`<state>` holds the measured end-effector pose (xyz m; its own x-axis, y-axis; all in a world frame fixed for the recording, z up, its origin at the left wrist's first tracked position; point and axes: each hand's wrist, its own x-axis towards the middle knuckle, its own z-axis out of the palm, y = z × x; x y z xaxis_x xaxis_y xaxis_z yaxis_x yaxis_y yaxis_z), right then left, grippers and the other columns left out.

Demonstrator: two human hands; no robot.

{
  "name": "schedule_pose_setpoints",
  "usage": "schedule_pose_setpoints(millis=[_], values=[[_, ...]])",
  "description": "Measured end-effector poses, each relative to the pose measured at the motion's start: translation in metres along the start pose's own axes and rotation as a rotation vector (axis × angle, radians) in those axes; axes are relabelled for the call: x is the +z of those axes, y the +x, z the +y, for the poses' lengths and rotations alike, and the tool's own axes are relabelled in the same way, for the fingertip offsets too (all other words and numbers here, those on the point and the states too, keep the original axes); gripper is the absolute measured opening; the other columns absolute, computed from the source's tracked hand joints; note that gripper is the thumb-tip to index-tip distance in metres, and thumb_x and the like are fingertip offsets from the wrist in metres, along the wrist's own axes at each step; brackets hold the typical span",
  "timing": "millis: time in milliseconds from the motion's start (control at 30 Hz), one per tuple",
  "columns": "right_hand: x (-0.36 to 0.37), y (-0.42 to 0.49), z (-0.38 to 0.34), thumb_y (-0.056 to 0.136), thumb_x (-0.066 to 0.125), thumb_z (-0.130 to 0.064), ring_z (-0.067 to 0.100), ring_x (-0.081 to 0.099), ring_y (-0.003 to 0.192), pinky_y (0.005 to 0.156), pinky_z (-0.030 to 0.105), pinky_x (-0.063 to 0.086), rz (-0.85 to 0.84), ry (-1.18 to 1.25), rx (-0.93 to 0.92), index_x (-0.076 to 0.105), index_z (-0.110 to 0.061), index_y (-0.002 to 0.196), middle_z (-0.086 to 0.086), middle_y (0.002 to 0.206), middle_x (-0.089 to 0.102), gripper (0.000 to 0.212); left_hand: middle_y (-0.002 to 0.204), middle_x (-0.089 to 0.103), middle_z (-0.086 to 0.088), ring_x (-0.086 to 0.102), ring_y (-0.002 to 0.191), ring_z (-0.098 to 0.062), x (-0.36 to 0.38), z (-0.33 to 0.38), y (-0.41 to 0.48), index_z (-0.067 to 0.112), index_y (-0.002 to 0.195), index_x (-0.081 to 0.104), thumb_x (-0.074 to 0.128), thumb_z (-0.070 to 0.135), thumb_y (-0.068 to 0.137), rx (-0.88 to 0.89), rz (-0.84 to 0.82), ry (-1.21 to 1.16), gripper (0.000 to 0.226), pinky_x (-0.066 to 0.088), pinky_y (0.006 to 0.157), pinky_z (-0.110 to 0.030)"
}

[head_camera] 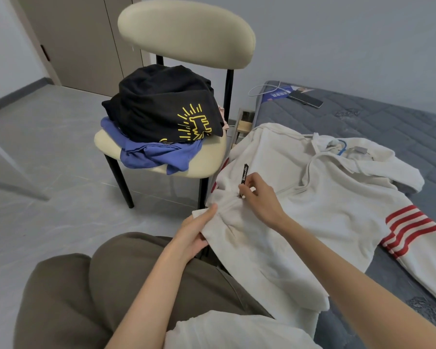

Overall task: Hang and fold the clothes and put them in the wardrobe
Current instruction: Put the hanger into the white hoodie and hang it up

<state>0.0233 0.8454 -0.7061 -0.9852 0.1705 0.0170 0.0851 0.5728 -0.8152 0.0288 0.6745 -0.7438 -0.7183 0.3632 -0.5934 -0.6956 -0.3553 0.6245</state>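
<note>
- A pile of clothes (159,114) waits on the chair (186,34), left of both hands.
- The left hand (194,235) grips the white hoodie (325,202) at its hem, thumb on top and fingers curled under.
- Just beyond it, the right hand (262,200) pinches the zipper pull (244,176).
- The hoodie lies on the mattress (388,117); its long axis runs from the hands away rightward to the blue hanger (341,147) at the collar.

White hoodie (325,197), red bands striping the sleeve; its zip tab (244,173) black with white lettering; T-shirt (156,107) black, yellow line-drawn print; second garment (149,154) blue; chair (186,34) cream, black legs; mattress (388,117) grey, quilted; trousers (98,285) olive-brown; hanger (342,148) blue; floor (48,147) grey, faintly marbled.
</note>
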Motion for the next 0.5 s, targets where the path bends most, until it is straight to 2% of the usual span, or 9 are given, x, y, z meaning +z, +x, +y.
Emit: schedule_pose_setpoints(millis=[67,133,200,300,367,433,500], values=[[0.000,0.000,0.003,0.096,0.049,-0.020,0.022,0.057,0.074,0.067,0.030,0.039,0.034,-0.028,-0.011,0.045,-0.014,0.088,0.001,0.090,0.061,0.011,0.105,0.070,-0.011,0.066,0.097,-0.022,0.001,-0.003,0.002,0.004,0.113,0.063,0.074,0.020,0.079,0.089,0.153,0.060,0.039,0.055,0.079,-0.033],[0.004,-0.001,0.007,0.096,0.047,-0.020,0.022,0.053,0.071,0.063,0.032,0.037,0.076,-0.080,0.005,0.043,-0.012,0.088,0.003,0.088,0.061,0.012,0.098,0.070,-0.007,0.066,0.092,-0.020,0.000,-0.005,0.003,0.006,0.104,0.066,0.077,0.019,0.077,0.190,0.299,0.167,0.032,0.053,0.081,-0.033],[0.005,0.001,0.012,0.097,0.045,-0.019,0.023,0.050,0.073,0.061,0.033,0.035,0.147,-0.081,0.083,0.042,-0.010,0.089,0.005,0.087,0.058,0.012,0.092,0.069,-0.003,0.064,0.090,-0.019,0.000,-0.007,0.003,0.008,0.099,0.066,0.078,0.021,0.076,0.272,0.376,0.262,0.028,0.051,0.078,-0.030],[-0.006,0.012,0.022,0.098,0.044,-0.020,0.029,0.052,0.085,0.068,0.033,0.033,0.280,-0.090,0.206,0.042,-0.009,0.093,0.008,0.090,0.055,0.012,0.090,0.066,-0.001,0.061,0.090,-0.019,-0.002,-0.007,0.002,0.011,0.095,0.064,0.077,0.022,0.077,0.336,0.476,0.358,0.025,0.048,0.071,-0.025],[-0.017,0.020,0.025,0.099,0.044,-0.020,0.030,0.054,0.091,0.070,0.033,0.033,0.330,-0.082,0.228,0.045,-0.007,0.098,0.012,0.094,0.057,0.013,0.093,0.066,-0.003,0.061,0.091,-0.020,-0.003,-0.007,0.001,0.013,0.093,0.063,0.076,0.024,0.078,0.361,0.521,0.407,0.023,0.047,0.073,-0.026],[-0.024,0.025,0.024,0.098,0.045,-0.019,0.030,0.055,0.090,0.069,0.033,0.033,0.280,-0.053,0.175,0.044,-0.007,0.097,0.011,0.093,0.058,0.012,0.098,0.064,-0.004,0.060,0.093,-0.021,-0.004,-0.006,0.002,0.014,0.095,0.059,0.075,0.024,0.078,0.370,0.554,0.439,0.026,0.046,0.075,-0.028],[-0.028,0.025,0.022,0.097,0.047,-0.018,0.028,0.056,0.086,0.070,0.034,0.037,0.196,-0.033,0.108,0.044,-0.009,0.094,0.009,0.091,0.060,0.010,0.109,0.056,-0.008,0.054,0.098,-0.023,-0.004,-0.007,0.002,0.011,0.107,0.046,0.076,0.023,0.078,0.364,0.597,0.455,0.044,0.043,0.078,-0.029]])
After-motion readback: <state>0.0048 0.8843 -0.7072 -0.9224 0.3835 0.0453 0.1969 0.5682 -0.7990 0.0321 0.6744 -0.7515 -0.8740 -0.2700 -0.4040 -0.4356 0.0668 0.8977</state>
